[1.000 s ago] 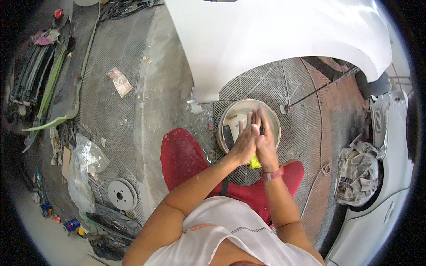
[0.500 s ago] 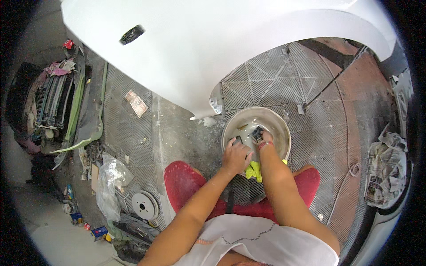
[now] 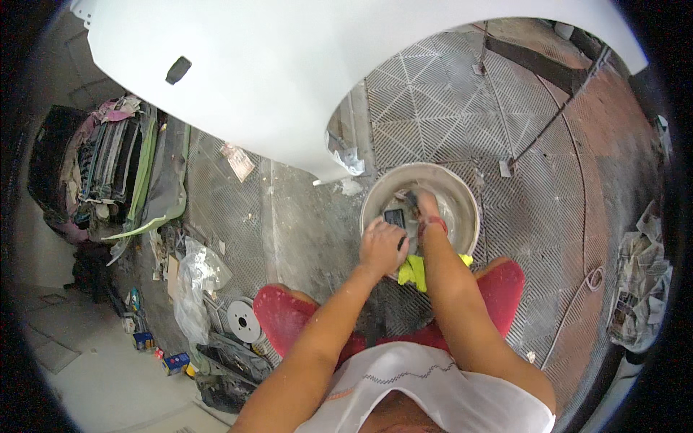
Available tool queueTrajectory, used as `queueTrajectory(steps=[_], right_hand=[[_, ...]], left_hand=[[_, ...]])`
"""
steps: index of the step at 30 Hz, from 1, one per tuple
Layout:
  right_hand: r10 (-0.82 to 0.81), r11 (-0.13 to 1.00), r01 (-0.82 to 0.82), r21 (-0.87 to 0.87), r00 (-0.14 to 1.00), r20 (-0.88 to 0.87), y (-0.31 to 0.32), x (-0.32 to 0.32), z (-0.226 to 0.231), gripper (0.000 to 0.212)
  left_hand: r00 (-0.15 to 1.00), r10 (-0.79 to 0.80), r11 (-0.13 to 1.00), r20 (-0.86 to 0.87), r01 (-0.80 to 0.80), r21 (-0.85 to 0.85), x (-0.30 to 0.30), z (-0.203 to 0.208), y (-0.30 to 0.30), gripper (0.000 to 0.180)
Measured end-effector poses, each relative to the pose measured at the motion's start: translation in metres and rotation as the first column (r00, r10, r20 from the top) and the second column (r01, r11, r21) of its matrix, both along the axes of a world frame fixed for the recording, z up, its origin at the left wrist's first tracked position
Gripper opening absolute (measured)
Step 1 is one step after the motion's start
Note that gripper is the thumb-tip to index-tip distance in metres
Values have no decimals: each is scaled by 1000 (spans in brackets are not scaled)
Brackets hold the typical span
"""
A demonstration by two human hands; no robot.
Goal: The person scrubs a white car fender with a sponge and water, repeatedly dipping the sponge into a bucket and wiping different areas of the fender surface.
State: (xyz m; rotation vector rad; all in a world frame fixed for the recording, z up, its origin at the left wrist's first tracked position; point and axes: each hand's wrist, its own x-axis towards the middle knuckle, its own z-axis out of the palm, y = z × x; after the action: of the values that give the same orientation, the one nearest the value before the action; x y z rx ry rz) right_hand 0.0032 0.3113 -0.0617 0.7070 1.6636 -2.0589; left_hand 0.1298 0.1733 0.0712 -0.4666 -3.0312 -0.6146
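Before me, a round, pale basin (image 3: 469,211) holds a dark, rectangular block (image 3: 394,216); crumpled yellow cloth (image 3: 412,273) overhangs its near rim.

The floor (image 3: 429,108) around me is patterned grey, reddish toward the right. A round pale basin (image 3: 473,209) stands on it before me. To my left lie a paper scrap (image 3: 237,162), farther off, and, nearer, a clear plastic sheet (image 3: 193,292) and a holed disc (image 3: 249,331); right, a looped cord (image 3: 594,286).

Downward fisheye view from head height
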Motion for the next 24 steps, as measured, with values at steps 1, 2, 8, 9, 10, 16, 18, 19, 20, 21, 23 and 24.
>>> queueTrajectory(steps=[1,2,8,9,10,16,18,19,20,21,23,24], right_hand=[[239,864,-102,492,945,-223,-1,-2,18,41],[450,765,-226,603,858,-249,1,5,37,42],[521,809,-108,578,587,-620,31,51,156,47],[508,814,-66,578,563,-652,36,54,173,47],[464,831,-2,556,551,-693,39,57,187,47],[504,756,-39,653,672,-543,42,81,204,43],[537,720,32,693,607,-586,39,101,190,44],[567,684,-13,729,637,-521,37,113,182,44],[591,645,-60,762,672,-447,36,124,173,44],[617,608,-89,789,678,-399,34,133,165,44],[654,527,-146,837,698,-290,30,149,150,43],[673,460,-227,858,720,-170,28,155,143,42]], left_hand=[[1000,8,999,27,-7,-46,0,0,1,27],[1000,-3,996,-22,2,-85,0,0,3,28],[986,146,925,74,-163,343,1,18,-2,33],[966,252,877,57,-253,409,-2,27,-8,40],[936,346,830,68,-339,444,-5,39,-18,48],[619,784,422,-51,-470,775,-66,133,-76,138],[628,769,417,-120,-350,839,-86,159,-83,145],[635,762,412,-123,-331,849,-95,168,-84,144],[641,752,425,-154,-292,857,-102,175,-83,143],[647,739,439,-186,-254,862,-107,179,-82,143],[648,729,457,-221,-219,862,-113,180,-79,140],[644,728,466,-235,-214,858,-115,178,-78,139]])
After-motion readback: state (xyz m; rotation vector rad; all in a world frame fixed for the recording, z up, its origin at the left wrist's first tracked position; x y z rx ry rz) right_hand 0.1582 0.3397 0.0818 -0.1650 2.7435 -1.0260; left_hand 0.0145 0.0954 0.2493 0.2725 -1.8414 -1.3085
